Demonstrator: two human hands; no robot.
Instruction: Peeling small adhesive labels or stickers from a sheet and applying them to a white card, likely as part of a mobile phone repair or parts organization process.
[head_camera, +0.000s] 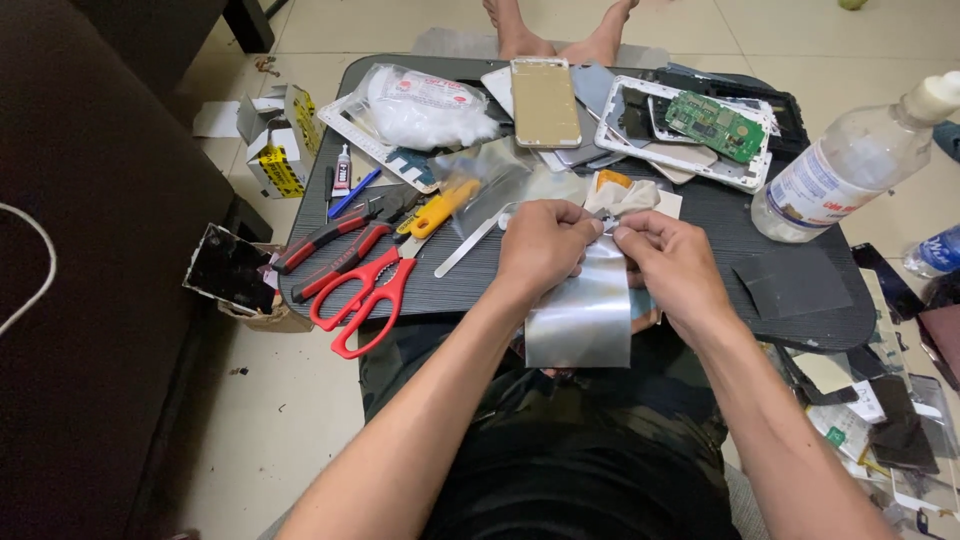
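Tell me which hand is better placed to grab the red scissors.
Left. The left hand pinches the shiny film on the side nearer the red scissors; the right hand sits farther away, across the film.

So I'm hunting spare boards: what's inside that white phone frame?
A green circuit board lies in the white phone frame; whatever is beneath the board is hidden.

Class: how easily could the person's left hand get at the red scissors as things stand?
Probably not at once: the left hand pinches the shiny film sheet. The red scissors lie uncovered just left of it.
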